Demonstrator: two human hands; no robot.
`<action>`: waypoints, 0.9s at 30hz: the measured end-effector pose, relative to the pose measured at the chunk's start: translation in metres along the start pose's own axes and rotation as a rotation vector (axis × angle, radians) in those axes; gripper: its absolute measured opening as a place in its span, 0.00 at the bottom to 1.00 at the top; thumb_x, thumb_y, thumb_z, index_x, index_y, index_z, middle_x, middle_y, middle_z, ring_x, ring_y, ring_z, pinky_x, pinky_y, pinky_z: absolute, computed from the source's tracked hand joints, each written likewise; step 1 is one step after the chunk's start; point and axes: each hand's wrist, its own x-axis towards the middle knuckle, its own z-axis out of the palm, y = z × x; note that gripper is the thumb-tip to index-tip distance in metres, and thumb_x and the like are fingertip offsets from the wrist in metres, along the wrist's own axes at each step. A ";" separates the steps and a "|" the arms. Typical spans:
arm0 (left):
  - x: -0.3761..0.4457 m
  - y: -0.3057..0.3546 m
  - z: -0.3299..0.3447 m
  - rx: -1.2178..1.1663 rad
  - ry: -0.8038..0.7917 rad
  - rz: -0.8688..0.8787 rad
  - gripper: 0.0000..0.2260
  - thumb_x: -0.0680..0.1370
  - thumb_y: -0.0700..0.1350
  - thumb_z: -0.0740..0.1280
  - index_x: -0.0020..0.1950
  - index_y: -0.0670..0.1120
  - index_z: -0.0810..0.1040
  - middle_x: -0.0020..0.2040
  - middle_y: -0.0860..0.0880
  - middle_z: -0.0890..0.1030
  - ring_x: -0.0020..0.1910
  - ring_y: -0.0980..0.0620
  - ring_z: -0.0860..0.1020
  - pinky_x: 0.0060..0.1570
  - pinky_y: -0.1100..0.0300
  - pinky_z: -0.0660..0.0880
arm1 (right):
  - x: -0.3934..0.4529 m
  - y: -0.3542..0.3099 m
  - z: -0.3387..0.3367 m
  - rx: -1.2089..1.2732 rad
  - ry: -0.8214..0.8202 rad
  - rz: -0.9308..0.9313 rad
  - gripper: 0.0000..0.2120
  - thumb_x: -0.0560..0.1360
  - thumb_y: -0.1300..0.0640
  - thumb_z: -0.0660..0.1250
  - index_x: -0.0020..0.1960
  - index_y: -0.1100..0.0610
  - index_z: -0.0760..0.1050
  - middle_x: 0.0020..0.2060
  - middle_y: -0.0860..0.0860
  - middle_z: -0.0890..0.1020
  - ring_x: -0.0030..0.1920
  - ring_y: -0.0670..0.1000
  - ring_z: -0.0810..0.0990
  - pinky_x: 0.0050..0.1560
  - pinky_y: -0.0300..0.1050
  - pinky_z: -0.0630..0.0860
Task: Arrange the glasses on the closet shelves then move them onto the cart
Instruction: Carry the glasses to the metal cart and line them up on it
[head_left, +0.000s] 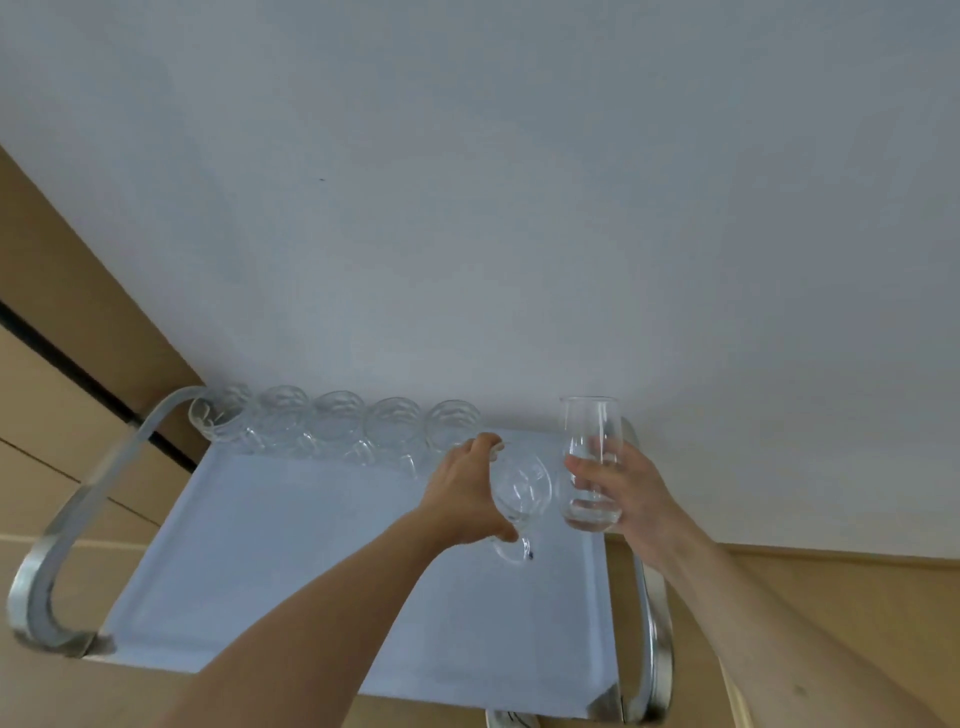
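Head view: left hand grips stemmed glass; right hand grips tumbler above cart.

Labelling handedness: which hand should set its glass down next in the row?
Left, probably. The left hand holds its clear stemmed glass beside the row of five clear glasses on the white cart tray; the right hand is farther off.

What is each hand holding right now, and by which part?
The left hand grips a tilted glass around its bowl. The right hand holds an upright tall glass around its lower body. Both are over the cart tray.
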 end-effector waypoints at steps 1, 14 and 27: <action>0.009 0.001 0.001 0.049 -0.027 0.013 0.52 0.59 0.50 0.86 0.76 0.51 0.61 0.70 0.49 0.71 0.70 0.47 0.69 0.65 0.56 0.69 | 0.006 -0.002 -0.001 -0.012 0.007 -0.006 0.31 0.61 0.52 0.85 0.61 0.53 0.79 0.46 0.50 0.85 0.50 0.54 0.84 0.55 0.60 0.82; 0.118 0.008 0.028 0.625 -0.138 0.228 0.50 0.64 0.58 0.80 0.78 0.47 0.58 0.73 0.48 0.67 0.72 0.45 0.65 0.76 0.48 0.60 | 0.069 0.008 -0.035 0.029 0.038 0.045 0.40 0.62 0.49 0.85 0.68 0.57 0.72 0.49 0.52 0.83 0.51 0.53 0.84 0.47 0.50 0.79; 0.147 -0.011 0.034 0.672 -0.110 0.101 0.52 0.65 0.65 0.77 0.79 0.47 0.57 0.74 0.50 0.67 0.77 0.46 0.59 0.79 0.41 0.43 | 0.090 0.010 -0.028 0.078 -0.004 0.064 0.39 0.60 0.51 0.84 0.67 0.52 0.73 0.51 0.53 0.83 0.55 0.55 0.84 0.59 0.58 0.81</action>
